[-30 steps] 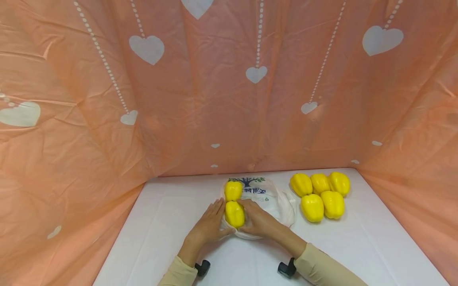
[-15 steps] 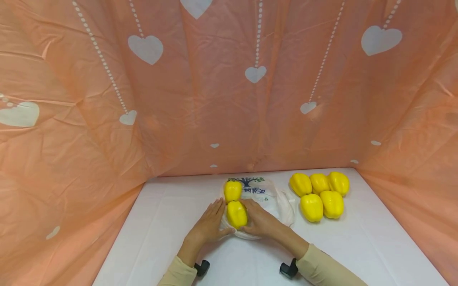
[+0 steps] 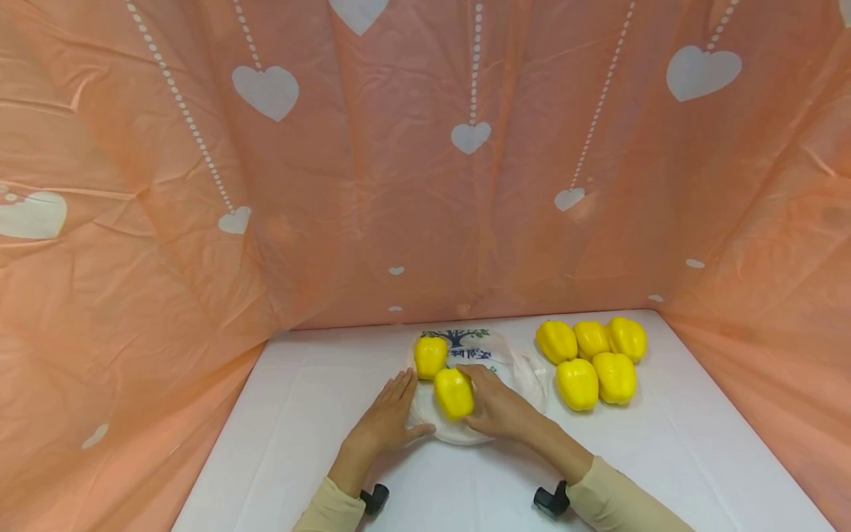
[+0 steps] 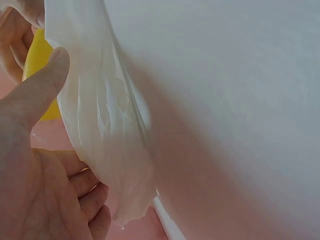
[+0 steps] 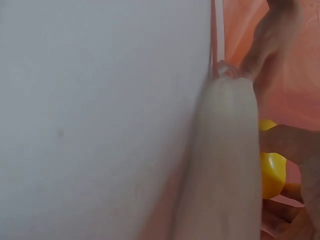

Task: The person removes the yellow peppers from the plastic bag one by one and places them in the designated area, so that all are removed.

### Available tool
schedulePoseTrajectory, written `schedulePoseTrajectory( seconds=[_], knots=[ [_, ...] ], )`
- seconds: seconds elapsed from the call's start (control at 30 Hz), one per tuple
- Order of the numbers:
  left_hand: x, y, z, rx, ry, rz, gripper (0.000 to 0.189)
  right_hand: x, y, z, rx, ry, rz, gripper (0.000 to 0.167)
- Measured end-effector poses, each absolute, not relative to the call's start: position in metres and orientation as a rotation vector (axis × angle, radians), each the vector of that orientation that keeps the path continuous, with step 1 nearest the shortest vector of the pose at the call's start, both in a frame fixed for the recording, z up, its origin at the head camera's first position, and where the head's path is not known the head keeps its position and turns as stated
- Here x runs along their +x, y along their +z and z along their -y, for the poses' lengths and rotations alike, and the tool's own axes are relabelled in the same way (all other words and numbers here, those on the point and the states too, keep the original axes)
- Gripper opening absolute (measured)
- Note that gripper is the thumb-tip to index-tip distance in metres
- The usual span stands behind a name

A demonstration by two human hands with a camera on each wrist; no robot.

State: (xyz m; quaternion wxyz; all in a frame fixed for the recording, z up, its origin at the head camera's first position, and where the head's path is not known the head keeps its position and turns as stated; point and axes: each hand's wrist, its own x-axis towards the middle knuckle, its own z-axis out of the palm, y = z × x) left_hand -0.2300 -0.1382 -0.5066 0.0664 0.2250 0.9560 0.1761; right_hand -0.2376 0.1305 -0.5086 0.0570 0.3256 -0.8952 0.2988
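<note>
A white plastic bag (image 3: 435,430) with a printed tree lies on the table, its near rim raised. One yellow bell pepper (image 3: 431,358) sits at the bag's far left. My right hand (image 3: 500,405) holds a second yellow bell pepper (image 3: 454,394) between thumb and fingers, over the bag's middle. The left hand (image 3: 388,414) rests against the bag's left side, fingers extended and thumb at the near rim. In the left wrist view, the left thumb (image 4: 42,87) touches the bag wall (image 4: 100,115). The held pepper (image 5: 273,172) partly shows behind the bag in the right wrist view.
Several more yellow bell peppers (image 3: 577,385) stand grouped on the table's right side. The white-covered table (image 3: 319,391) ends at the back against an orange curtain (image 3: 425,222) with white hearts. More curtain hangs on both sides.
My right hand has shifted right with its pepper, away from the left hand and the bag's left side. The left hand stays in place. The other pepper in the bag has barely moved.
</note>
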Motion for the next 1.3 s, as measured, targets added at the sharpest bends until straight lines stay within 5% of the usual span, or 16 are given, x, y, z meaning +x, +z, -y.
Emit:
schedulePoseTrajectory(
  seconds=[1.3],
  knots=[
    [-0.23,-0.507,0.138,0.65,0.568,-2.876,0.106,-0.218,-0.467,-0.236,0.66,0.931,2.754,0.091]
  ],
)
